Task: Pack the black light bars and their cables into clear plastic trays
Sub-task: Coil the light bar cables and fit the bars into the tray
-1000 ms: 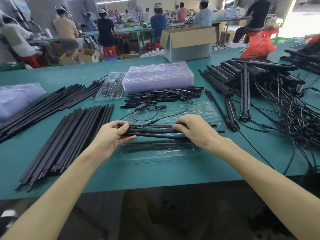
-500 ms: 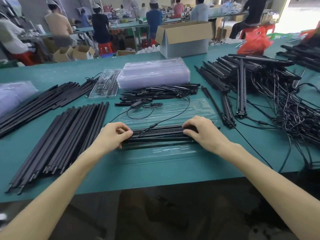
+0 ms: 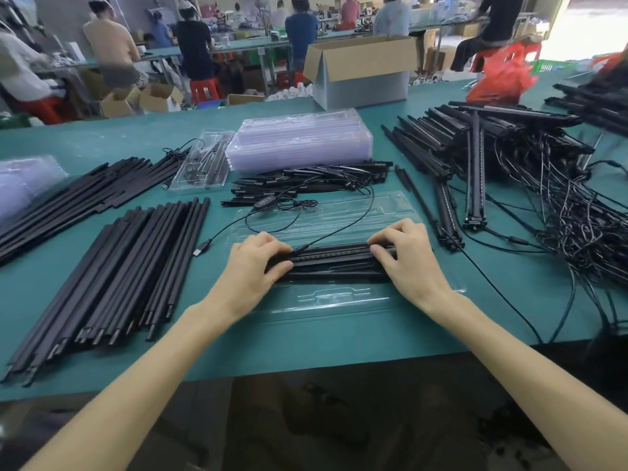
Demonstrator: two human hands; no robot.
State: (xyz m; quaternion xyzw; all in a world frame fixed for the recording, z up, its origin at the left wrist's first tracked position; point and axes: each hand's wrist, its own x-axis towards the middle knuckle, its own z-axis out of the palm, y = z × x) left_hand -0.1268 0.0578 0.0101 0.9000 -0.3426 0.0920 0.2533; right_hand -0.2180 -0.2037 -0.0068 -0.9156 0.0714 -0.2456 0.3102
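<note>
The bundle of black light bars [image 3: 333, 263] lay lengthwise in the near half of an opened clear tray [image 3: 339, 302], close to the front edge of the green table [image 3: 306, 345]. My left hand [image 3: 253, 266] gripped its left end, fingers curled over the far side and thumb along the near side. My right hand [image 3: 407, 260] gripped the right end the same way, bent fingers over the top and thumb pressed on the bars. From the bundle's left end a thin black cable [image 3: 343, 229] looped across the tray's far half, past an inline controller [image 3: 265, 201], and ended in a USB plug [image 3: 202, 248] lying on the table just left of the tray. Beyond the tray sat a pile of short black pieces [image 3: 306, 183], and behind that a stack of empty clear trays [image 3: 299, 141] with one filled tray [image 3: 204, 161] beside it. To the left lay two spreads of long black rods [image 3: 119, 277], side by side. To the right a heap of more bars [image 3: 492, 141] trailed a tangle of cables [image 3: 577, 229]. A cardboard box [image 3: 360, 73] and a red plastic bag [image 3: 503, 76] stood at the far edge.
</note>
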